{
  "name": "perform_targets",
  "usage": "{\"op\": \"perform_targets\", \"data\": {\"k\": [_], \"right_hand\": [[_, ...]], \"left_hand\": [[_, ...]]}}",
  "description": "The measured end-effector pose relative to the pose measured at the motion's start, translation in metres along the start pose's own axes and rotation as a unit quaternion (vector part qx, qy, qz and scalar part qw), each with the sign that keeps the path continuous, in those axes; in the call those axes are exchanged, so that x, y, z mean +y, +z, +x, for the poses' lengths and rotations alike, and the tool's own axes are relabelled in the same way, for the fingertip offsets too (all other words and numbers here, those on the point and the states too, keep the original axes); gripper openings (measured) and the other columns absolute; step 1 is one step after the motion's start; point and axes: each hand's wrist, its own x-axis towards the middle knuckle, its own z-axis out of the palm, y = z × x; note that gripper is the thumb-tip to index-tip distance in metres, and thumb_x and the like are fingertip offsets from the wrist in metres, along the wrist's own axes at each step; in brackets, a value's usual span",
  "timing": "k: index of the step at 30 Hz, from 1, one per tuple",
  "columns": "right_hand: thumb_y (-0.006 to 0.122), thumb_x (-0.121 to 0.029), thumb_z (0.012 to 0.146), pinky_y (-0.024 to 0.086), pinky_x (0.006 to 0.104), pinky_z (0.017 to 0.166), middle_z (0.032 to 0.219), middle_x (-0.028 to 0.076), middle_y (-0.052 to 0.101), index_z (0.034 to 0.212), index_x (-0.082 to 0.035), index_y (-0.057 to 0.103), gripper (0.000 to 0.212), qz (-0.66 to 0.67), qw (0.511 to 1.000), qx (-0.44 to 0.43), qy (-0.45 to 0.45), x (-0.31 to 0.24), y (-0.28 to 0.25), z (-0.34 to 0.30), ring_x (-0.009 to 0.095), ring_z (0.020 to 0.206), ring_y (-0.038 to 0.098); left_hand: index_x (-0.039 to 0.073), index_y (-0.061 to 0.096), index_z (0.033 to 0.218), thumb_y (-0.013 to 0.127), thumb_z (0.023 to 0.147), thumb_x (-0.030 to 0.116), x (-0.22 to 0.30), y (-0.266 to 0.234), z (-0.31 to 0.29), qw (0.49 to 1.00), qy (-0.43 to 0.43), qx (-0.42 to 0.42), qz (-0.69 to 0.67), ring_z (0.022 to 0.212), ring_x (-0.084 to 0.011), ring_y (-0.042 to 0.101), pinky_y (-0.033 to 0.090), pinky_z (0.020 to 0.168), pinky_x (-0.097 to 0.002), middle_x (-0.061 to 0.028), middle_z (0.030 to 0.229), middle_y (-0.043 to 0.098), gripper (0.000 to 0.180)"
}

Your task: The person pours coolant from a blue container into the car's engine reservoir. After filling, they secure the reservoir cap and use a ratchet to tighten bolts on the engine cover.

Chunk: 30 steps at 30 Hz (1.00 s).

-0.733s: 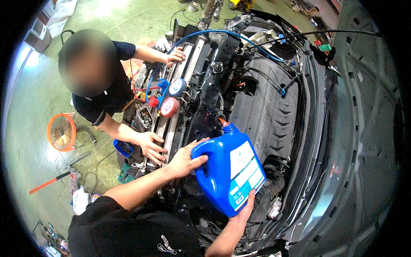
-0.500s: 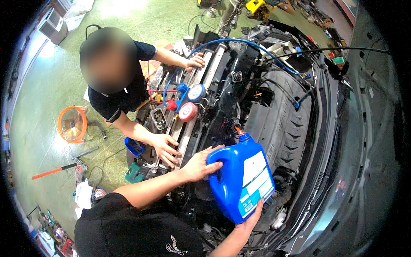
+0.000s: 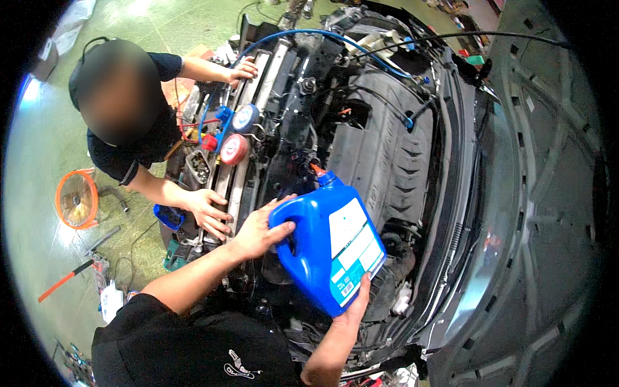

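I hold a large blue jug [image 3: 322,248] with a pale label, tilted so its neck points up and away into the open engine bay [image 3: 380,142]. My left hand [image 3: 258,229] grips the jug's handle on its left side. My right hand [image 3: 356,303] supports the jug's bottom edge from below. An orange piece shows at the jug's mouth [image 3: 316,169]. Both my forearms come up from the lower edge.
Another person in a dark shirt leans on the car's front, one hand [image 3: 206,209] on the radiator support, the other [image 3: 242,68] farther up. Red and blue gauges [image 3: 235,132] with hoses hang there. The raised hood [image 3: 541,193] is at right. An orange fan [image 3: 76,198] stands on the floor.
The view has shifted so that the jug and hands sit lower and farther right. My grip on the jug is the same. The other person's hands stay on the car's front.
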Motion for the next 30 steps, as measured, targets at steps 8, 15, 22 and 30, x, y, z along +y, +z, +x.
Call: {"op": "perform_targets", "data": {"k": [8, 15, 22, 30], "right_hand": [[0.059, -0.045, 0.106, 0.05, 0.046, 0.108, 0.146, 0.02, 0.057, 0.155, 0.002, 0.039, 0.072, 0.0, 1.0, -0.027, -0.001, 0.002, -0.0046, 0.0031, 0.033, 0.128, 0.061], [0.058, -0.046, 0.106, 0.051, 0.046, 0.107, 0.146, 0.021, 0.058, 0.155, 0.002, 0.038, 0.071, 0.011, 0.999, -0.03, 0.007, 0.0026, -0.0058, 0.0033, 0.034, 0.127, 0.062], [0.059, -0.047, 0.105, 0.051, 0.0456, 0.107, 0.147, 0.021, 0.056, 0.157, 0.002, 0.037, 0.075, -0.01, 1.0, -0.017, -0.004, 0.0003, -0.0013, -0.0002, 0.033, 0.128, 0.061], [0.059, -0.048, 0.105, 0.05, 0.0456, 0.108, 0.148, 0.021, 0.055, 0.157, 0.002, 0.036, 0.076, -0.013, 0.999, -0.031, -0.006, -0.0005, 0.0013, -0.0006, 0.033, 0.129, 0.06]], "left_hand": [[0.001, 0.056, 0.147, 0.068, 0.099, 0.036, 0.0087, -0.0021, 0.0008, 0.999, -0.039, -0.007, -0.025, 0.151, -0.0349, 0.042, 0.02, 0.129, -0.0505, -0.0224, 0.158, 0.049, 0.06], [0.001, 0.055, 0.147, 0.069, 0.099, 0.033, 0.0086, -0.0026, 0.0008, 0.999, -0.033, -0.006, -0.018, 0.15, -0.0315, 0.044, 0.019, 0.129, -0.049, -0.0209, 0.158, 0.05, 0.06], [0.001, 0.054, 0.148, 0.069, 0.099, 0.033, 0.008, -0.003, 0.0009, 0.999, -0.034, -0.008, -0.02, 0.149, -0.031, 0.045, 0.019, 0.129, -0.0485, -0.0201, 0.158, 0.051, 0.061], [0.002, 0.055, 0.148, 0.069, 0.1, 0.036, 0.0059, -0.0033, 0.0008, 0.999, -0.028, -0.007, -0.021, 0.149, -0.0313, 0.045, 0.018, 0.129, -0.0498, -0.0202, 0.157, 0.051, 0.061]]}}
